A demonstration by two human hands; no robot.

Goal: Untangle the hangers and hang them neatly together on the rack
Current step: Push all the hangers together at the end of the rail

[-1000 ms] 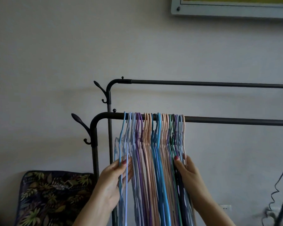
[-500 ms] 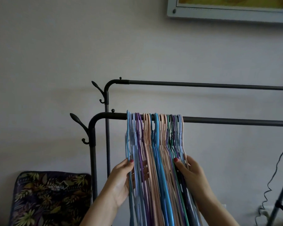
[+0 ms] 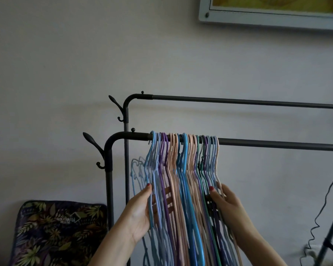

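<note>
- Head view: the hangers (image 3: 183, 169) hang bunched on the rack (image 3: 277, 145)'s lower bar.
- Left hand (image 3: 140, 212) and right hand (image 3: 226, 206) bracket the bundle, fingers seemingly curled around the outer hangers.
- Likely light, thin, slippery, snag-prone; best held low on the sides.

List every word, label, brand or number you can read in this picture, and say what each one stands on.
Floral cushion: a pale printed label near its top middle, too blurred to read.
Framed picture on the wall: no lettering can be made out.
Hangers, rack: no text or markings visible.
Nothing in this picture can be quoted as it reads.
</note>
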